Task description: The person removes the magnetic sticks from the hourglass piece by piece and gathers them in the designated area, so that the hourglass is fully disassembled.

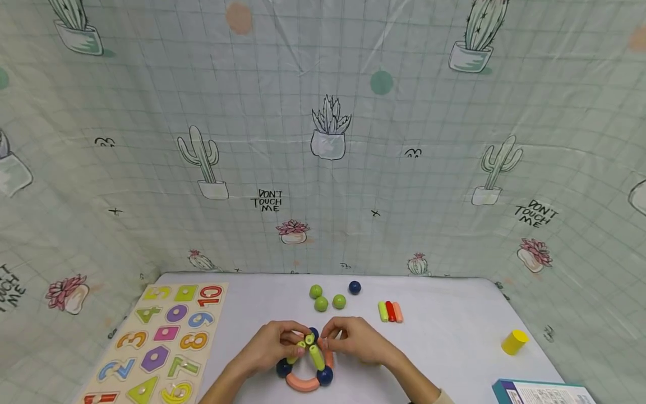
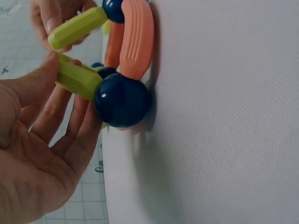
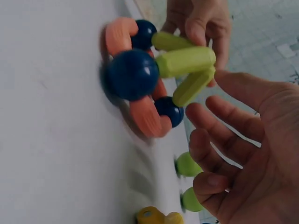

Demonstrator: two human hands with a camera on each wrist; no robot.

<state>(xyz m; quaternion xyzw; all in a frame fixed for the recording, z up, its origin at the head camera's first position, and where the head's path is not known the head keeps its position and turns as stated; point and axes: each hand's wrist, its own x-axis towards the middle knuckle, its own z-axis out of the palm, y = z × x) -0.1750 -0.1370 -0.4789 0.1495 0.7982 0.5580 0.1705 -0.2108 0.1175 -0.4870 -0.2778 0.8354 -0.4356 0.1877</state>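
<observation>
White table (image 1: 454,336): left hand (image 1: 270,345) pinches a green rod (image 2: 77,78) of the ball-and-rod ring (image 1: 305,367); right hand (image 1: 355,339), fingers spread in the wrist view, touches at 3 o'clock.

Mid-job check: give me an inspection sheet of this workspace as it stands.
Surface: white table, partly bare.
Job's things: stick-and-ball structure of navy balls, orange arcs and green sticks, resting on the table.
Clutter: number puzzle board, three green balls, loose navy ball, three loose sticks, yellow cylinder, box corner.
Grippers: left hand pinches a green stick; right hand at the sticks, fingers relaxed.
Cables: nothing seen.
Surroundings: cactus-print sheet.
</observation>
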